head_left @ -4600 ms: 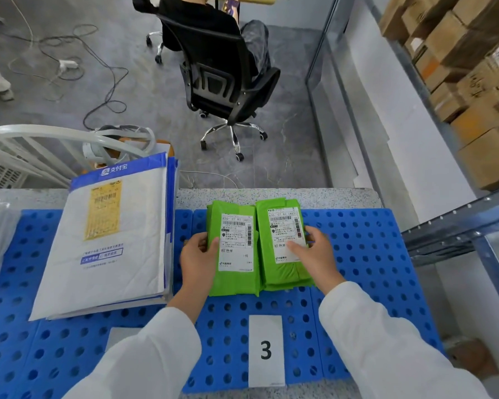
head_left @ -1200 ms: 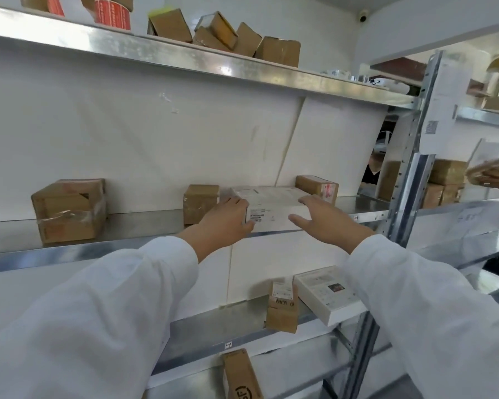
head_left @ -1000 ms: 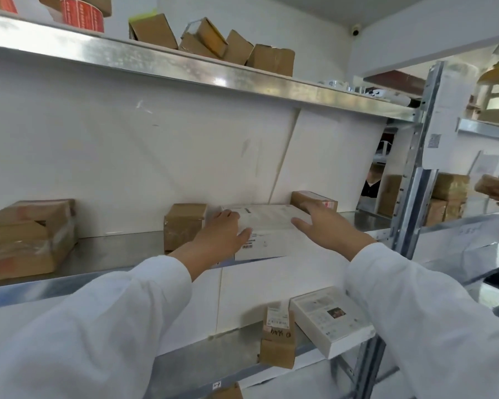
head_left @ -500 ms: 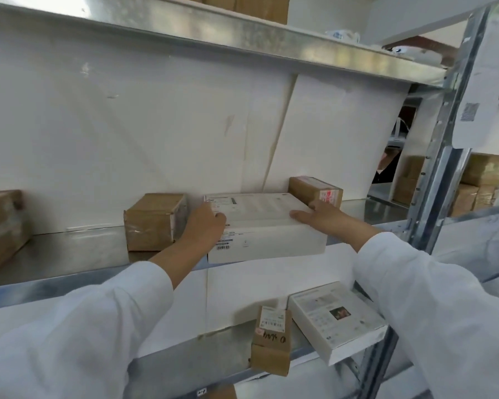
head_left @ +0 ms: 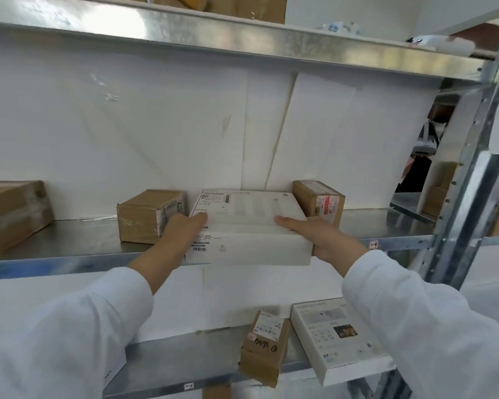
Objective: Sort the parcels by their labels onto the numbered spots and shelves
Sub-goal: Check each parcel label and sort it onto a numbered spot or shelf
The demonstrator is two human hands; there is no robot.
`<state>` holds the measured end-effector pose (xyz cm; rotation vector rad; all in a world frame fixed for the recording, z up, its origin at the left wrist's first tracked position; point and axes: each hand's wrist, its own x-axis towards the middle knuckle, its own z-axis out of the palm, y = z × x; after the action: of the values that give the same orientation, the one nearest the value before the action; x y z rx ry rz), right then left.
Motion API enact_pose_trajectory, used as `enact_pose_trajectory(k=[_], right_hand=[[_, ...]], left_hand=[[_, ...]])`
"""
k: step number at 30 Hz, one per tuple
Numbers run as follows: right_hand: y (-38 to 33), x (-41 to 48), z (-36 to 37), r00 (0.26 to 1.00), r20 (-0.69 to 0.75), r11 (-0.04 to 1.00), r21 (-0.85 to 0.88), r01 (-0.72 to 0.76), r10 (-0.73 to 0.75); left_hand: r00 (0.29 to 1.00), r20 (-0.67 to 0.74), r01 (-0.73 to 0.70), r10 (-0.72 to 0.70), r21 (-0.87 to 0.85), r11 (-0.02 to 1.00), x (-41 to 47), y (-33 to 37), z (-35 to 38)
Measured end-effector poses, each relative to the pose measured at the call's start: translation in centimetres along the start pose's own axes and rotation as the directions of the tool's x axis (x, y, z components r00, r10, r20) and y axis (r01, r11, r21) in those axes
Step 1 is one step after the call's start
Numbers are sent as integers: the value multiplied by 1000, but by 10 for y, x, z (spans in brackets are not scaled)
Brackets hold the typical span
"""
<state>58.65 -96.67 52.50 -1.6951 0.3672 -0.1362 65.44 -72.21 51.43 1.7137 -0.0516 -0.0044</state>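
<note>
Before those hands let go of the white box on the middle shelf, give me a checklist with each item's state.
1. Both hands on the box: ok. Left hand and right hand hold the near corners of the white box.
2. Box flat: ok, its label faces up.
3. Box fully on the shelf: not ok, its front face overhangs the edge.
4. Side clearance: ok. It sits between the left brown box and the right brown box; whether it touches them, cannot tell.
5. Room behind to push in: cannot tell.
6. Label matches the shelf tag: cannot tell, print too small.
</note>
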Motion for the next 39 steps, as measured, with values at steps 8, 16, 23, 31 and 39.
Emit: enact_pose_trajectory(k=[8, 16, 23, 31, 39], right_hand=[[-5, -25, -13, 976, -4, 970, 109, 216, -217], [-2, -76, -11, 846, 33, 841, 138, 524, -533], [30, -119, 39, 760, 152, 772, 209, 600, -632], [86, -148, 138, 796, 321, 855, 272, 441, -513], [99, -184, 246, 656, 617, 900, 295, 320, -435]], left_hand=[[984, -86, -174, 159, -211, 962, -51, 15, 4], [897, -227, -433, 380, -273, 859, -122, 16, -13], [869, -391, -441, 302, -338, 831, -183, -35, -60], [798, -577, -351, 175, -208, 913, -256, -98, -138], [585, -809, -276, 54, -136, 952, -328, -145, -200]])
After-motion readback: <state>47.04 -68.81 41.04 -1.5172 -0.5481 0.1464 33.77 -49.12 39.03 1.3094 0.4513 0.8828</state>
